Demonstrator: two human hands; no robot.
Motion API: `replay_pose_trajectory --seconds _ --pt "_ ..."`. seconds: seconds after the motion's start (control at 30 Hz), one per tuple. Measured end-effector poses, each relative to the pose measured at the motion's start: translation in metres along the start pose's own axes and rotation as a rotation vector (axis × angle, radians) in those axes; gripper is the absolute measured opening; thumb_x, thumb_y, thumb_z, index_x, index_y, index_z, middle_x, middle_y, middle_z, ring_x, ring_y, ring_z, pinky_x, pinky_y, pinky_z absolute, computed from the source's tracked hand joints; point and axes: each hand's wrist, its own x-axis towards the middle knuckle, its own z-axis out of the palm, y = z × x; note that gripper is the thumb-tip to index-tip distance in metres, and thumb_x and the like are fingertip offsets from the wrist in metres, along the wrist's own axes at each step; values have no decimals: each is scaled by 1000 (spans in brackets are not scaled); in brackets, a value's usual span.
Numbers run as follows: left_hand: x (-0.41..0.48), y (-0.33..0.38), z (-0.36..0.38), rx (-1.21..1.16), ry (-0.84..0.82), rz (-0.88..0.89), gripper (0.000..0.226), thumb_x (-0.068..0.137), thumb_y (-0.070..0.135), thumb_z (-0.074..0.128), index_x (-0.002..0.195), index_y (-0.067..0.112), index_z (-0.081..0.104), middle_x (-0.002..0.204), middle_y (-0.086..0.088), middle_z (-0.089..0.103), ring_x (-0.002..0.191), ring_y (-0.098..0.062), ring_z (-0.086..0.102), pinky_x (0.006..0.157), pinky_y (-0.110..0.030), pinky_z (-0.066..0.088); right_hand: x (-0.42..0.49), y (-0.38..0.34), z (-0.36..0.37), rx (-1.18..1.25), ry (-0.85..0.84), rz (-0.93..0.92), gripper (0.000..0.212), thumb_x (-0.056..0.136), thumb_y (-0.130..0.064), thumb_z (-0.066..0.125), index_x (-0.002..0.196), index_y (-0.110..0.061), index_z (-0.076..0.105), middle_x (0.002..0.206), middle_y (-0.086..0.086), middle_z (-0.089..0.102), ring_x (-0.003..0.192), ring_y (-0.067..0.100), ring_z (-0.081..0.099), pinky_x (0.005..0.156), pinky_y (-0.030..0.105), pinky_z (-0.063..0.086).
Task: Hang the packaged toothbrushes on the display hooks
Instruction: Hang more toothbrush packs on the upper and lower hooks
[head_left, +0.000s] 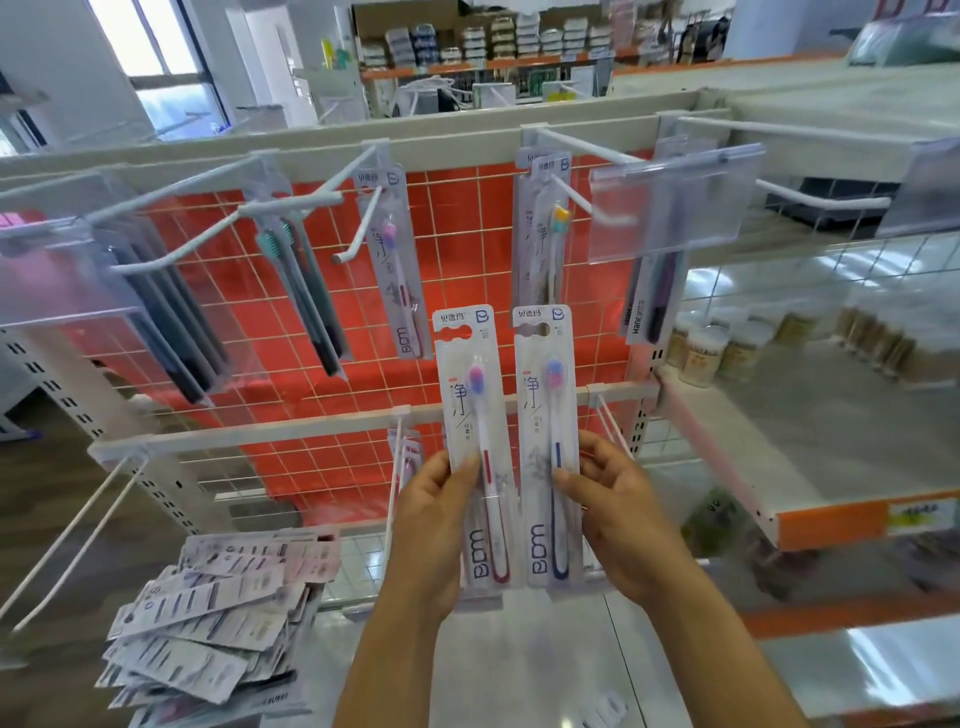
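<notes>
Closest to the camera, two bare forearms reach up from the bottom edge. The left hand (434, 525) pinches a red-handled toothbrush pack (475, 415) by its lower half, with the thumb across the front and the fingers curled behind. The right hand (615, 519) grips a blue-handled toothbrush pack (545, 410) the same way, thumb in front. Both packs stand upright side by side, nearly touching, and are held in the air in front of the display, not on any hook.

Down to the left, a loose pile of packs (218, 608) lies on a low shelf. Behind the hands, a white lower rail (249, 434) carries long hooks.

Further back, a red wire grid (467, 223) backs the upper rail. There, a matching hung pack (397, 280) dangles just beside a bare hook (345, 249), and a yellow-bristled pack (545, 234) hangs to the right. Dark toothbrush packs (311, 301) hang on the left. Small jars (698, 356) stand on the shelf at far right.
</notes>
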Motion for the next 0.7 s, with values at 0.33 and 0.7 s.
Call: replay_pose_trajectory --seconds 0.33,0.7 --pt "-19 37 -17 99 26 363 24 81 30 57 103 29 68 95 4 75 91 -17 71 75 -28 59 -2 -15 22 9 -97 -152 40 71 -18 65 111 -17 61 103 3 74 99 20 70 83 36 57" --pt "-23 52 -39 74 162 428 23 81 36 55 91 48 72 91 8 73 88 -19 69 80 -42 57 -2 -9 44 -4 -117 -157 30 88 1 57 113 -13 61 105 6 73 101 22 69 88 38 56"
